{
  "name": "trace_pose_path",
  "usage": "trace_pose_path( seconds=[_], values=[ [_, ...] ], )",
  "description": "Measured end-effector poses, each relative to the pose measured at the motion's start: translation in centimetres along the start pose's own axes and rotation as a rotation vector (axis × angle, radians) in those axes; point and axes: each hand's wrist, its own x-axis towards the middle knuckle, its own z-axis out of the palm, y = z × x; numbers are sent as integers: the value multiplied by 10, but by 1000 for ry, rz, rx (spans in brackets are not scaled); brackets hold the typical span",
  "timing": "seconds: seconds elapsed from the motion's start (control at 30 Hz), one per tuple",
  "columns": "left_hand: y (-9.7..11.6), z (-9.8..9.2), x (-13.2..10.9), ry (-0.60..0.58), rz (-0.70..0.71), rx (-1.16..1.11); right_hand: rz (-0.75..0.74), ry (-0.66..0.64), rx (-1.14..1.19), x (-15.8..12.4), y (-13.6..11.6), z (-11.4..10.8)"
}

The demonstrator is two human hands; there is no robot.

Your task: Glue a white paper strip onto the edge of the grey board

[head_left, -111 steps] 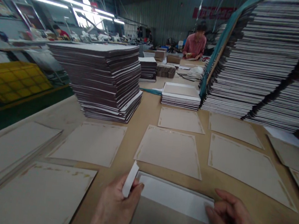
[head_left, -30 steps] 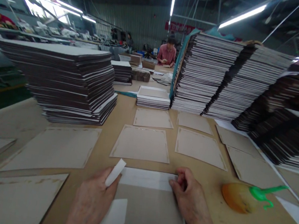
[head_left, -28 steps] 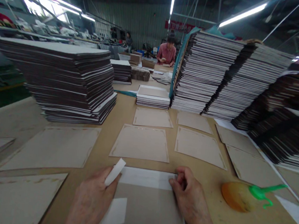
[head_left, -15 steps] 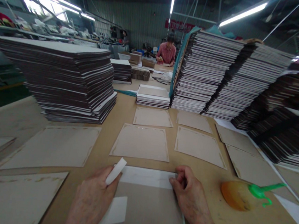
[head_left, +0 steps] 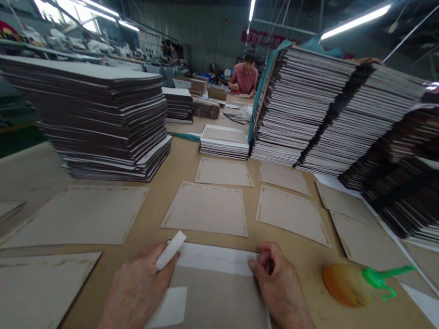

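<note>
Along the near side of the table (head_left: 305,265), between the two hands, lies a grey board (head_left: 222,311), its near end running out of view. A white flap (head_left: 215,259) spans its far edge. The left hand (head_left: 136,287) sits at the board's far left corner, thumb and fingers pinching a white strip (head_left: 170,250) that sticks up past that corner; a white tab (head_left: 171,307) lies on the board, just beside this hand. At the far right corner, the right hand (head_left: 279,283) has thumb and curled fingers pinched on the board's edge. Only a narrow band of table shows between that far edge and the middle sheet (head_left: 207,209). More room opens rightward, between the right hand and a bottle (head_left: 342,285) lying on its side, green spout (head_left: 394,272) toward the table's right side. To the left, a gap parts the left hand from the near left sheet (head_left: 20,290). Beyond, the left stack (head_left: 102,121) stands close to the table's left edge, with the low stack (head_left: 225,144) and the right stack (head_left: 304,108) across from it.
</note>
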Motion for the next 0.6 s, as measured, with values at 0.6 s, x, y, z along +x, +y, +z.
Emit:
trace_pose_path(
  seconds=[0.6],
  values=[
    [1,-1,2,92,21,20,-175,-17,-146,3,14,2]
  ],
)
